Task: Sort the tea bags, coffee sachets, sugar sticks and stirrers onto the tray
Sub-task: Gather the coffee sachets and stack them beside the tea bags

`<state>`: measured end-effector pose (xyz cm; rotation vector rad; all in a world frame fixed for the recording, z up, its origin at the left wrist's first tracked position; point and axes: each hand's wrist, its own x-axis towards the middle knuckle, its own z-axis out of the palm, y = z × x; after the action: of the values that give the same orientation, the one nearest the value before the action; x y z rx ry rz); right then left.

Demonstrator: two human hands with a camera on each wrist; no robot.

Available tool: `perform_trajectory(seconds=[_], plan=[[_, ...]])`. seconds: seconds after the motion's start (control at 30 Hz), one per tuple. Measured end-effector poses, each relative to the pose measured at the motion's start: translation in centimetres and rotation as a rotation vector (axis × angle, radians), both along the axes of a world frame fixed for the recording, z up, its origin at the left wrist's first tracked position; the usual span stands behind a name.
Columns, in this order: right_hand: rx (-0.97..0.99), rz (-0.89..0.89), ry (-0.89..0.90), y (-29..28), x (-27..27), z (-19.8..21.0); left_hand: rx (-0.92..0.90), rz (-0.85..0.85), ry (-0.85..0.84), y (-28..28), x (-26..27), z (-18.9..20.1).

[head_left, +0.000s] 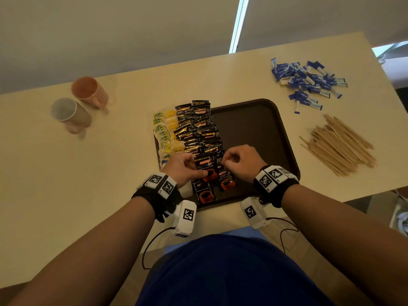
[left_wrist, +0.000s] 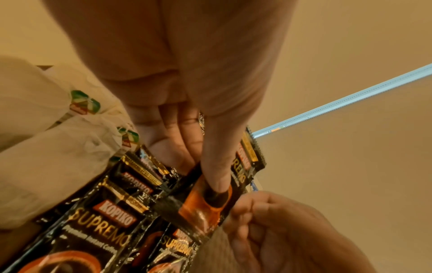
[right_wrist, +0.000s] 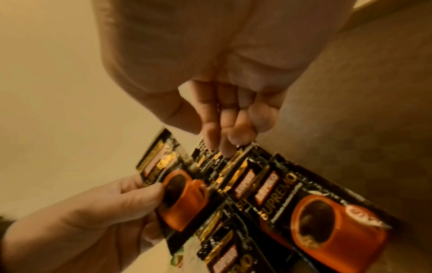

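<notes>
On the left of the brown tray [head_left: 254, 129] lie a column of tea bags [head_left: 164, 133] and a long overlapping row of black coffee sachets [head_left: 198, 129]. My left hand [head_left: 194, 166] pinches one coffee sachet [head_left: 204, 165] above the row's near end, thumb on its printed orange cup [left_wrist: 203, 203]. My right hand [head_left: 229, 160] is beside it with fingers curled. Its fingertips [right_wrist: 224, 149] touch the top edges of sachets lying on the tray, and nothing is held between them. Sugar sticks [head_left: 309, 82] and wooden stirrers [head_left: 340, 144] lie in piles on the table, right of the tray.
Two mugs, one orange [head_left: 88, 91] and one grey [head_left: 68, 113], lie on their sides at the table's far left. The right half of the tray shows bare brown surface. The table's near edge runs just below the tray.
</notes>
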<state>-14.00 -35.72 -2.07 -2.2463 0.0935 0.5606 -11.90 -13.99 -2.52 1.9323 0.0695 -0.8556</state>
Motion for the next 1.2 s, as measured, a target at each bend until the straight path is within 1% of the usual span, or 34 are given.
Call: perform_trajectory(seconds=[0.13,0.23,0.3,0.4,0.47,0.53,0.67,0.77,0.83,0.9,1.07,1.2], plan=[[0.166,0.058,0.091,0.8,-0.2,0.5,-0.019,-0.025,0.011,-0.4,0.2,0.2],[0.154,0.089,0.106,0.4,-0.1,0.6,-0.024,-0.062,0.017,-0.7,0.2,0.5],[0.132,0.072,0.164,-0.6,0.0,0.4,-0.053,-0.084,0.042,-0.7,0.2,0.6],[0.017,0.109,0.283,-2.2,-0.5,-0.7,-0.101,-0.005,0.076,0.0,0.3,0.3],[-0.061,0.128,0.333,-2.7,-1.2,-1.6,-0.08,0.049,0.06,0.7,0.4,0.0],[-0.12,0.107,0.36,-2.8,-1.6,-2.3,-0.062,0.078,0.049,1.3,0.5,-0.3],[-0.239,0.063,0.36,-2.3,-1.9,-3.2,-0.056,0.109,0.038,2.1,0.5,-0.6],[-0.346,0.067,0.354,-1.8,-2.1,-3.3,-0.042,0.122,0.03,2.8,0.5,-0.5],[-0.374,0.087,0.358,-1.5,-2.0,-3.3,-0.035,0.134,0.023,3.4,0.5,-0.4],[-0.353,0.098,0.375,-1.1,-1.9,-3.4,-0.017,0.148,0.017,3.9,0.6,-0.3],[-0.172,0.027,0.44,0.0,-1.9,-3.4,0.001,0.219,0.042,5.1,0.5,-0.3],[-0.133,-0.01,0.436,-0.2,-2.0,-3.2,0.032,0.267,0.059,5.8,0.4,-0.7]])
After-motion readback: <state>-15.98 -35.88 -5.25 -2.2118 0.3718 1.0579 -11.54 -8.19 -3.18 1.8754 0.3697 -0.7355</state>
